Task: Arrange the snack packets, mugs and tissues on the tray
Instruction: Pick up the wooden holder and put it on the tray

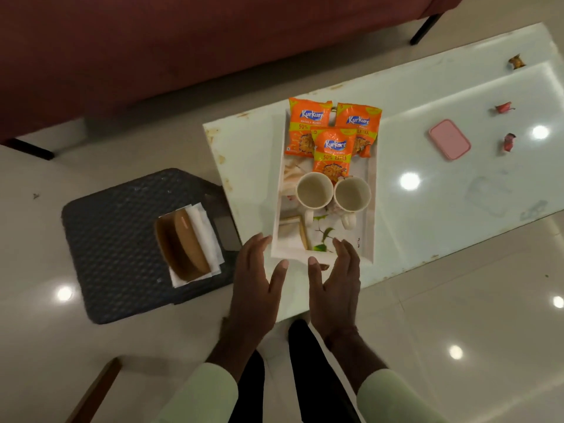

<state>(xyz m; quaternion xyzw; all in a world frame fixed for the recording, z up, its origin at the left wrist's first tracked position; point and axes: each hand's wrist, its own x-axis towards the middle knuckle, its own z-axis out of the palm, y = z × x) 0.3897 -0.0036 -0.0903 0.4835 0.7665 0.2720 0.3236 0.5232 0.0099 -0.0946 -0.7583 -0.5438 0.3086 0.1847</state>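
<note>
A white rectangular tray (pixel 370 209) lies on the glossy white table. Three orange snack packets (pixel 332 154) rest at its far end, one overlapping the other two. Two cream mugs, the left mug (pixel 314 190) and the right mug (pixel 352 194), stand side by side in the middle with handles toward me. Folded tissues (pixel 291 232) lie in the tray's near left part. My left hand (pixel 254 285) hovers open by the tray's near left corner. My right hand (pixel 337 285) hovers open at the near edge. Neither hand holds anything.
A dark woven stool (pixel 122 239) stands left of the table with a brown tissue holder (pixel 183 242) and white tissues on it. A pink box (pixel 449 139) and small sweet wrappers (pixel 505 107) lie on the table's right side. A maroon sofa (pixel 152 50) runs behind.
</note>
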